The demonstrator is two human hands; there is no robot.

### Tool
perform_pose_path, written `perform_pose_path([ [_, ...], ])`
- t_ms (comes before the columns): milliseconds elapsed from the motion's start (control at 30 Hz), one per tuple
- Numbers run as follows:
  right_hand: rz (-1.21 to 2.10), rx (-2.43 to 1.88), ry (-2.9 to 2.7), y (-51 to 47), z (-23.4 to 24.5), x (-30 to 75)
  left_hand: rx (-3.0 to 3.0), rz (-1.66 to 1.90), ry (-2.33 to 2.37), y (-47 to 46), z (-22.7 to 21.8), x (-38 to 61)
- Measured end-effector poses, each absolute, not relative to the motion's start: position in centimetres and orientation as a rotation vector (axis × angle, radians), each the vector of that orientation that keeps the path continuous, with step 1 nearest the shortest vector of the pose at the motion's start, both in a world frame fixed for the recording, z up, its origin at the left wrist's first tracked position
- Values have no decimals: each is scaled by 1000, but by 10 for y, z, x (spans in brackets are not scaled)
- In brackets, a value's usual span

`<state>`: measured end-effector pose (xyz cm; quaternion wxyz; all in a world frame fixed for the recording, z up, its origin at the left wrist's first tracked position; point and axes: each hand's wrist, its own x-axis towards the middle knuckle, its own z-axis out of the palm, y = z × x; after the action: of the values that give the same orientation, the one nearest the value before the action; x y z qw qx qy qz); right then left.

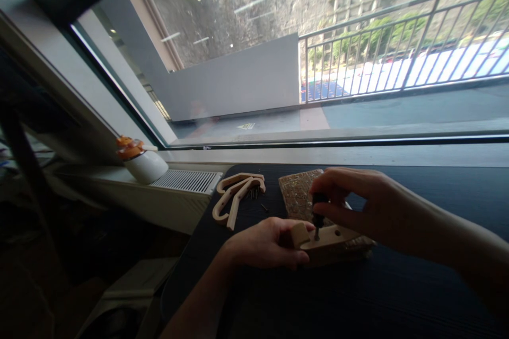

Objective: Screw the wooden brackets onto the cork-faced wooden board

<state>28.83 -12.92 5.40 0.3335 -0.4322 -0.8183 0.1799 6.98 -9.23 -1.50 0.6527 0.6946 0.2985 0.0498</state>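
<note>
My left hand [264, 242] is closed around the near end of a light wooden hook piece [326, 238] that lies on a brown chipboard panel [297, 195]. My right hand [350, 198] pinches a short dark screwdriver [317, 211] held upright, its tip at a hole in the wooden piece. Two more curved wooden hooks [234, 194] lie to the left on the dark table [397, 296], with a few small screws [254, 195] beside them.
A white pot with orange items [142, 159] stands on the sill at left, beside a radiator grille [186, 180]. A large window runs behind the table; a balcony railing [397, 53] shows outside. The floor drops away left of the table.
</note>
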Motion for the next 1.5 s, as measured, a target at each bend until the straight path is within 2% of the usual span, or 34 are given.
perform_pose_path([
  [467, 581, -1074, -2147, -134, 58, 290, 1553, 109, 693, -91, -17, 69],
  [1133, 515, -975, -2187, -133, 55, 289, 1586, 124, 674, -93, -17, 69],
  [1500, 487, -1093, -2141, -133, 58, 290, 1598, 117, 691, -93, -14, 69],
])
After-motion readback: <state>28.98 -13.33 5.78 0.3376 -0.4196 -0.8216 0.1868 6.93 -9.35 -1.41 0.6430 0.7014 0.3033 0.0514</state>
